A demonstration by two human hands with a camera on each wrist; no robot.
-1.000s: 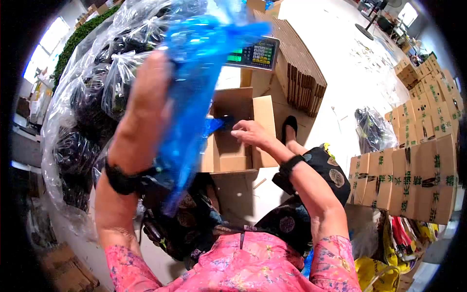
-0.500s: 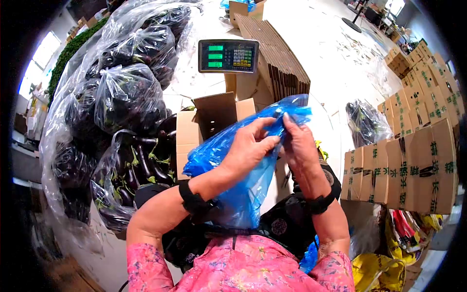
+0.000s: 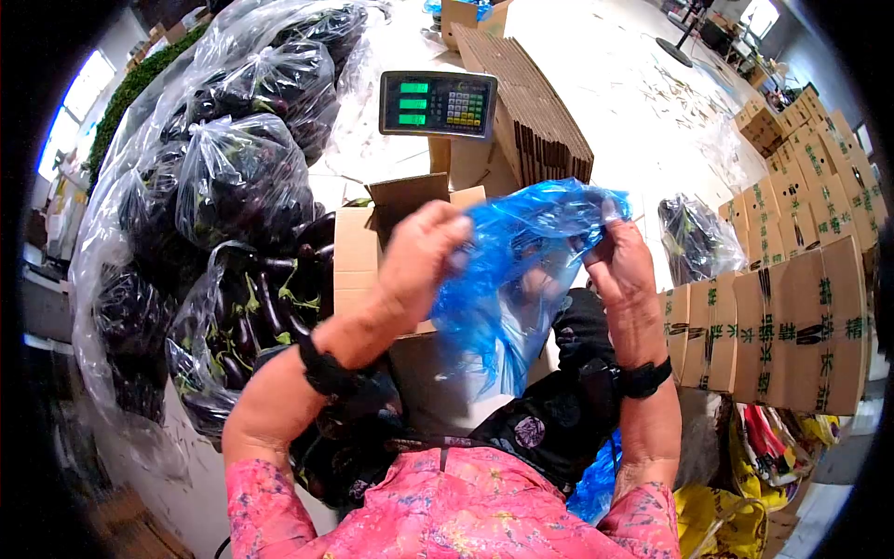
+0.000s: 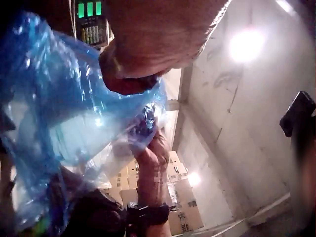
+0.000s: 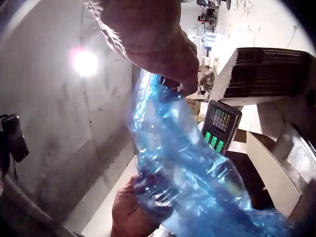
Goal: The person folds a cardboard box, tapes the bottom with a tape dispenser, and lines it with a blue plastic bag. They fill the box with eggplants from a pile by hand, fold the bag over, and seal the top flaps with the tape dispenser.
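A thin blue plastic bag (image 3: pixel 535 238) is stretched between my two hands over an open cardboard box (image 3: pixel 357 256). My left hand (image 3: pixel 419 261), slightly blurred, pinches the bag at its left side; from the left wrist view the fingers (image 4: pixel 131 81) curl into the film. At the opposite end my right hand (image 3: pixel 626 265) holds the bag's edge between thumb and fingers. The right wrist view shows the bag (image 5: pixel 182 158) hanging loose and crinkled below that hand (image 5: pixel 158 44). The bag covers much of the box.
Left of the box, eggplants (image 3: pixel 265 307) lie in an opened clear bag, beside other filled bags (image 3: pixel 242 172). A scale display (image 3: pixel 438 104) stands beyond the box, near stacked flat cardboard (image 3: pixel 535 112). Printed cartons (image 3: pixel 773 331) and a bagged bundle (image 3: pixel 698 238) are at right.
The blue bag came from high on the left down in front of me. Both hands took hold of its edge close together, then moved apart, spreading the film.
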